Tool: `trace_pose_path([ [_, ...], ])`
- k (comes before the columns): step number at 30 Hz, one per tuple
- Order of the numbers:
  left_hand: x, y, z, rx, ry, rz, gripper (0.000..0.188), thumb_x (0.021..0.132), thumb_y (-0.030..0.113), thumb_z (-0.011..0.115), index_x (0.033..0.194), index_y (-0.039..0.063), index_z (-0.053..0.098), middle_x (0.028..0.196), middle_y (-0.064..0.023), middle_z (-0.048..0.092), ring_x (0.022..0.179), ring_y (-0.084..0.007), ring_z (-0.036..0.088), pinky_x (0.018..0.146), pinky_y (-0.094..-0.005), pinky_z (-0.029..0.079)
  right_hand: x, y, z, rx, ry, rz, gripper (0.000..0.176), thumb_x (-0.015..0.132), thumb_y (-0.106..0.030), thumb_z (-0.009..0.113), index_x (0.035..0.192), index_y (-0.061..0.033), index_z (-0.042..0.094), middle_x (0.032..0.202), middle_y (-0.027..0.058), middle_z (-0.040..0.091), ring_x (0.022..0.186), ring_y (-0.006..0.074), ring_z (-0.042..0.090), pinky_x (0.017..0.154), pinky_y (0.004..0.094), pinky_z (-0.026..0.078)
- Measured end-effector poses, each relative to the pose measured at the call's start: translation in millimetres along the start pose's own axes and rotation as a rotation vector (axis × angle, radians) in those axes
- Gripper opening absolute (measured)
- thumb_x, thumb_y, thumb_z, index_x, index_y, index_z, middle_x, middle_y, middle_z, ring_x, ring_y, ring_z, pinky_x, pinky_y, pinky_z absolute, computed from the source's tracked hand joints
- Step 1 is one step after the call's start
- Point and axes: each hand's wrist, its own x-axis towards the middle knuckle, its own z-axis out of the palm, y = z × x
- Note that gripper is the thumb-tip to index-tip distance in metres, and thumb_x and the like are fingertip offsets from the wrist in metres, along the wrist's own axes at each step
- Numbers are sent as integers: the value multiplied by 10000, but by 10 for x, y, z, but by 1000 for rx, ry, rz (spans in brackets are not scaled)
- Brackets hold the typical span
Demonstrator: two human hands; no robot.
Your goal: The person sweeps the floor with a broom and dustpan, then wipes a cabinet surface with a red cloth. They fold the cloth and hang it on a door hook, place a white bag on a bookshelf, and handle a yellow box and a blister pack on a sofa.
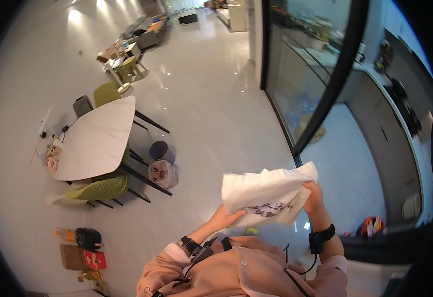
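A white cloth item with dark printed writing, perhaps a fabric bag or a garment, is held up in front of my body. My left hand grips its lower left edge, with the thumb lying over the front. At the upper right, my right hand has its fingers closed on a bunched part. The cloth hangs loosely folded between both hands, above the tiled floor. Black straps with small devices sit on both wrists.
A marble-patterned table with green chairs stands to the left. Beside it are a dark bin and a bagged bin. A black-framed glass door and a kitchen counter are on the right. A cardboard box lies lower left.
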Motion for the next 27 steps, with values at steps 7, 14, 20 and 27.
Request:
trace_pose_path([
  [7,497,6,-1060,76,265,-309,352,881,267,637,1095,-11,604,915,-101,662,836,-149,589,746,-313,485,1920,-30,585,-629,133,-328,615,833,-84,590,1382,-24,319,1344,144,466,1199,283,482,1022,420,376],
  [14,1643,-187,-2137,138,190,-235,288,899,228,614,1109,30,611,902,-123,680,785,-164,611,732,-311,488,3426,-188,1474,-1471,-1053,-247,661,812,-282,661,1346,1,393,1289,236,492,1116,333,543,941,418,428],
  [20,3001,-260,-3131,134,126,-274,275,893,213,623,1079,11,612,874,-123,670,770,-133,580,697,-321,481,4666,-198,1893,-1577,-704,-757,783,737,-359,745,1323,27,400,1265,237,502,1100,380,540,929,409,436],
  [27,4733,-575,-3890,330,-92,-141,337,894,327,606,1072,41,610,931,-186,649,843,-353,624,743,-374,493,6367,-138,1851,-1586,-728,-108,586,789,-364,700,1188,31,531,997,242,614,887,374,610,772,387,490],
])
